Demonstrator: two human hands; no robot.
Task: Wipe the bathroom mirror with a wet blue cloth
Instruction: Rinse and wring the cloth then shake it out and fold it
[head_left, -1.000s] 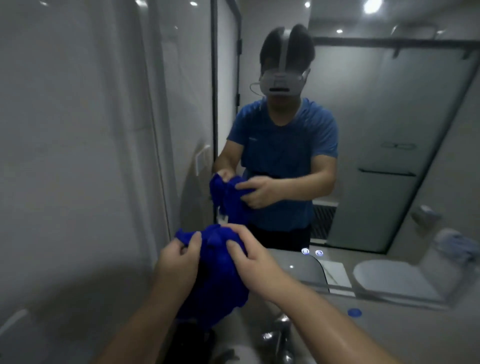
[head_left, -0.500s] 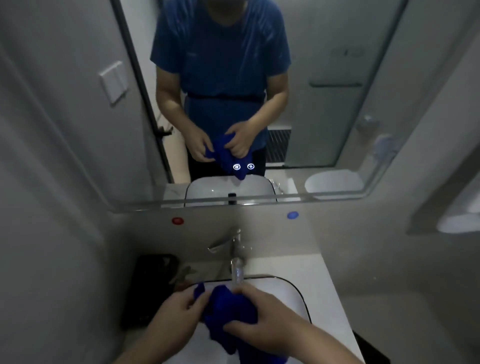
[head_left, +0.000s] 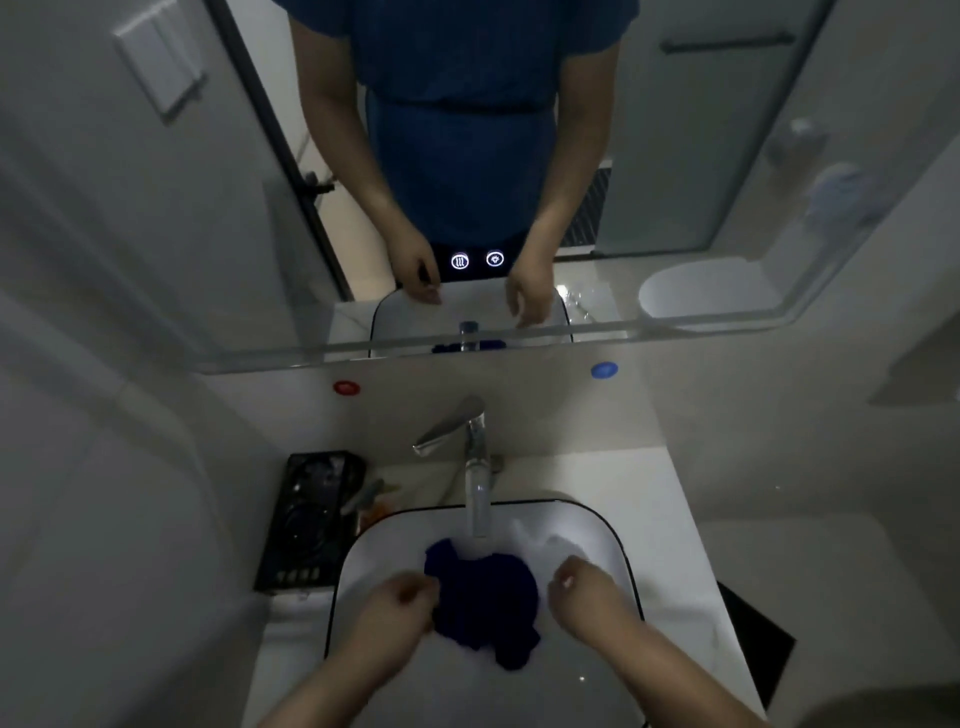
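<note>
The mirror (head_left: 675, 156) fills the 12 o'clock half of the view. Below it, the white table (head_left: 660, 499) carries the sink (head_left: 374, 540). The blue cloth (head_left: 483, 597) lies crumpled in the basin under the tap (head_left: 475, 441), where water runs. The left hand (head_left: 397, 597) sits at the cloth's 9 o'clock edge, fingers curled; whether it pinches the cloth I cannot tell. The right hand (head_left: 584, 584) hangs at 3 o'clock, just apart from the cloth, loosely curled and holding nothing.

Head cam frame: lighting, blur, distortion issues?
Head view: dim overall, brightest glare on the white sink basin right of the faucet; left hand and right hand motion-blurred; wide-angle bends the mirror along its lower edge; blue cloth reads dark navy.
</note>
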